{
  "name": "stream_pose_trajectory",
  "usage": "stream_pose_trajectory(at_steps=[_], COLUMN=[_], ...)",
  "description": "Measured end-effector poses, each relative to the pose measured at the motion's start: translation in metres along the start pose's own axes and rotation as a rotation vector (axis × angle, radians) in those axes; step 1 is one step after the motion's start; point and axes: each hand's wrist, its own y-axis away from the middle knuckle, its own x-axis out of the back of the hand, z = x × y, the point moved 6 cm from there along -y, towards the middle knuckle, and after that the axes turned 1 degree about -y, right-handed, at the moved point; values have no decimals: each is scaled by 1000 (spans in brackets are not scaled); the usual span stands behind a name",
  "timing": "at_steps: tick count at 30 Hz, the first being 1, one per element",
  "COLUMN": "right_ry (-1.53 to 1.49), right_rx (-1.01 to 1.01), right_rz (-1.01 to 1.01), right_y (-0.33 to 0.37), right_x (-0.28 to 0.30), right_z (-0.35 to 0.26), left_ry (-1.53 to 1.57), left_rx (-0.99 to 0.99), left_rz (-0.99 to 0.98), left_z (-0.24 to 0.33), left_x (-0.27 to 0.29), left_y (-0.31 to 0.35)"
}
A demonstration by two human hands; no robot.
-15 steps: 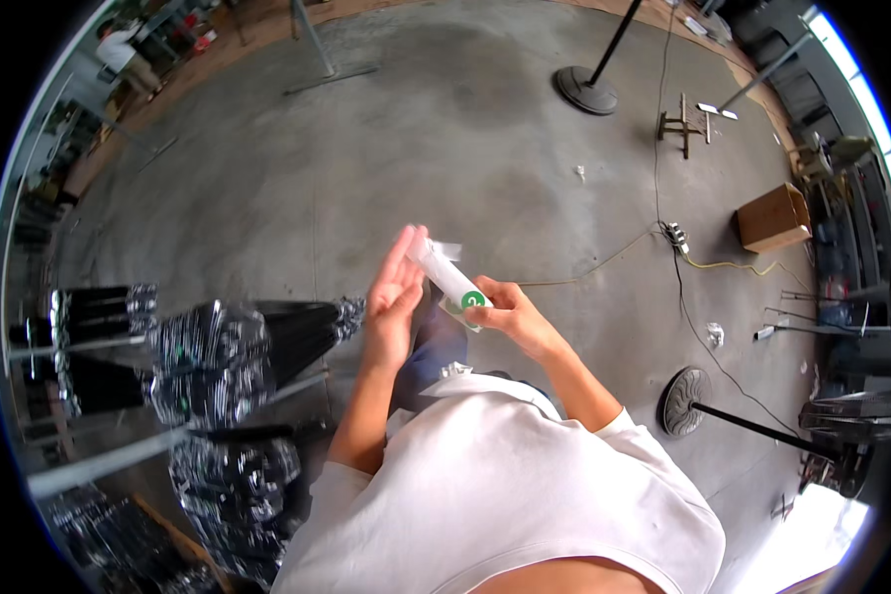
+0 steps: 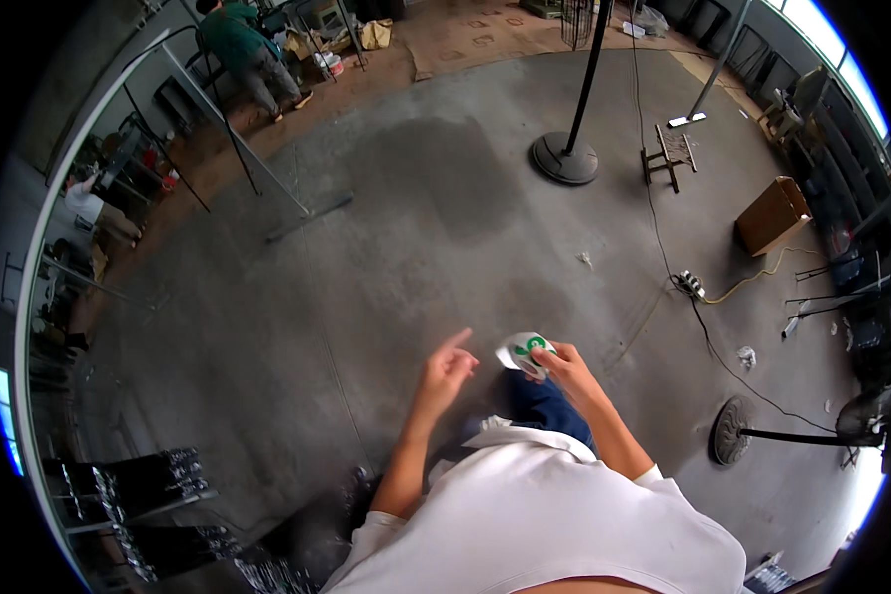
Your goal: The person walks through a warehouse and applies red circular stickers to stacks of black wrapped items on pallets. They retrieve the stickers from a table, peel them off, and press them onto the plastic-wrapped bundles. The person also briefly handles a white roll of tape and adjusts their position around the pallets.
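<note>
My right hand (image 2: 566, 368) is closed on a small white roll (image 2: 514, 353) with green round marks on its side; it looks like a roll of tape. The thumb lies across its face, and a pale flap sticks out at the left end. Just to the left is my left hand (image 2: 445, 374), apart from the roll. Its index finger points forward and the others are partly bent, slightly blurred, with nothing in them.
Black bundles in clear wrap (image 2: 148, 485) hang on a rack at lower left. Round stand bases (image 2: 564, 158), a small stool (image 2: 671, 158), a cardboard box (image 2: 772, 218) and cables with a power strip (image 2: 690, 285) occupy the right. Two people work at far left.
My view has swung left and up, bringing more of the far floor in. The left hand has drawn away from the roll and its fingers have bent. The right hand keeps its hold.
</note>
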Motion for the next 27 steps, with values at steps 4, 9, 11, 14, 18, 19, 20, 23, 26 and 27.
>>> stream_pose_trajectory(at_steps=[4, 9, 11, 14, 18, 19, 20, 23, 26, 27], right_ry=[71, 127, 63, 49, 135, 126, 115, -177, -259, -273], right_rx=[-79, -71, -70, -125, -70, -89, -107, -135, -91, -63], right_rz=[30, -159, -194, -286, -372, -390, -407, -469, -471, -475], right_y=[-77, -203, -260, -335, -418, -437, -456, -521, -590, -615], right_x=[15, 16, 14, 8, 5, 3, 1, -8, -13, -16], right_z=[-18, -69, -104, -154, -231, -243, -256, -289, -335, -355], left_ry=[-464, -488, -439, -471, -484, -433, -383, -335, -210, -152], left_rx=[-416, -352, -257, -202, -314, -316, -319, -418, -464, -426], left_rz=[-105, -313, -276, -248, -125, -112, -102, 7, 83, 77], left_z=[64, 75, 95, 139, 191, 196, 201, 204, 198, 198], left_x=[-16, -4, 15, 49, 93, 104, 113, 142, 170, 180], left_y=[-73, -206, -262, -332, -407, -425, -444, -513, -593, -623])
